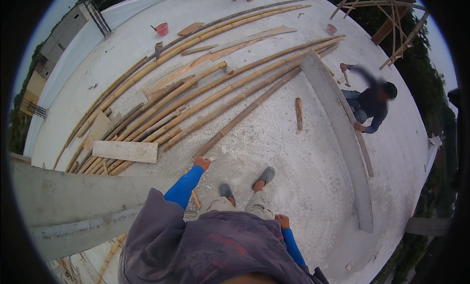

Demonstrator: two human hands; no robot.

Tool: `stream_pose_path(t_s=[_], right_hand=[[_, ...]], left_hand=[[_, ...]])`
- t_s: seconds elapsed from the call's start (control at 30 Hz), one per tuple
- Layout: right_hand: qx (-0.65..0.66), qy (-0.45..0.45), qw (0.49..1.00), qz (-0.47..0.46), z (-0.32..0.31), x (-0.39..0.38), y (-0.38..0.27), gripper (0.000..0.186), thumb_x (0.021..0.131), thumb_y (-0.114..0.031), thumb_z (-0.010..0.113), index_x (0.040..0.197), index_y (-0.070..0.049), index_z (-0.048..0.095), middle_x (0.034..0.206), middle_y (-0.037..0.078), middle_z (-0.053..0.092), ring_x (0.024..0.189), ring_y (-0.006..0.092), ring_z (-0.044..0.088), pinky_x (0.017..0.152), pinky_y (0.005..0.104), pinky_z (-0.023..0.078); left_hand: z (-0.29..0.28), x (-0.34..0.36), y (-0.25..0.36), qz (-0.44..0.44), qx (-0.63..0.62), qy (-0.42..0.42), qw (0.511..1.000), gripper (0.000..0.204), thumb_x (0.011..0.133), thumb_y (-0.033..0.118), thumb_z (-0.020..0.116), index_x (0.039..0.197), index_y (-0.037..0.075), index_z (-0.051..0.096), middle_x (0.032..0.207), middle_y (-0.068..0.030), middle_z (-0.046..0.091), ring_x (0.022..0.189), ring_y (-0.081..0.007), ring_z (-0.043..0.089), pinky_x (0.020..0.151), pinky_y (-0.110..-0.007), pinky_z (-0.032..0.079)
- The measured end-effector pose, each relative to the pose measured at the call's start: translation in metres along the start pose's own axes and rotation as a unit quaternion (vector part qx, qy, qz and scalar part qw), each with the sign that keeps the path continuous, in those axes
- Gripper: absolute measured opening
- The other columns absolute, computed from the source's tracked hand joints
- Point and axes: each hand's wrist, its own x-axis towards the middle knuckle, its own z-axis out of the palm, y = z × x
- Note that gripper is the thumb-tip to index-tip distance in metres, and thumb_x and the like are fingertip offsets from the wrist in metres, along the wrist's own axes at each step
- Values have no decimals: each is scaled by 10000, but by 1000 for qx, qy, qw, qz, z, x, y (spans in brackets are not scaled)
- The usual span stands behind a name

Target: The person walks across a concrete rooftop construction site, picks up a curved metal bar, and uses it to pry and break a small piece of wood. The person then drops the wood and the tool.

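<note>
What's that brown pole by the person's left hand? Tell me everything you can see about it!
The brown pole is long, slim and nearly straight, with joints along it, so it looks like bamboo. No break shows. It slants over the pale grey floor, away from the person. Its near end is close to the left hand, and its far end is near the long grey beam. I can't tell whether either one touches it.

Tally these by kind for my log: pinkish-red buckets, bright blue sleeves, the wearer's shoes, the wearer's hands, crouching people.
Buckets: 2 (left bucket, right bucket)
Bright blue sleeves: 2 (left sleeve, right sleeve)
Wearer's shoes: 2 (left shoe, right shoe)
Wearer's hands: 2 (left hand, right hand)
Crouching person: 1
Total: 9
</note>
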Motion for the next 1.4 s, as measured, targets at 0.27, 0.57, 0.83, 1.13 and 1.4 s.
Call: stream_pose_path(t_s=[0.27,0.57,0.83,1.13,1.4], right_hand=[[-220,-155,963,-25,-55,179,-48,409,870,-328,618,1011,45,705,873,196,720,792,268,723,685,381,565],[12,-40,998,43,-185,369,-253,371,905,-279,618,1085,45,645,857,130,687,653,200,676,507,330,534],[-12,-25,1000,-1,-224,459,-346,352,914,-261,621,1094,40,650,847,126,691,637,191,669,497,322,528],[-37,-83,983,157,-185,434,-289,376,891,-309,636,1045,32,667,815,112,691,656,205,681,542,346,550],[-216,-116,958,152,-191,430,-291,316,904,-279,619,986,22,675,837,111,699,643,223,682,556,379,562]], left_hand=[[49,-43,10,-151,15,-109,982,412,825,409,629,1078,99,730,1053,-181,709,1015,-355,660,894,-421,512],[119,-76,45,-172,144,-188,956,382,840,373,638,1048,64,724,991,-162,718,914,-309,686,838,-403,535],[109,37,162,-74,81,-111,988,359,845,339,652,1052,54,723,902,-171,723,769,-270,712,742,-390,562],[110,173,234,-140,-10,-143,980,333,858,301,639,1071,63,731,998,-152,731,885,-230,704,794,-329,539],[101,339,259,-42,11,-204,978,270,840,226,662,1052,74,734,953,-118,731,775,-219,690,718,-330,546]])
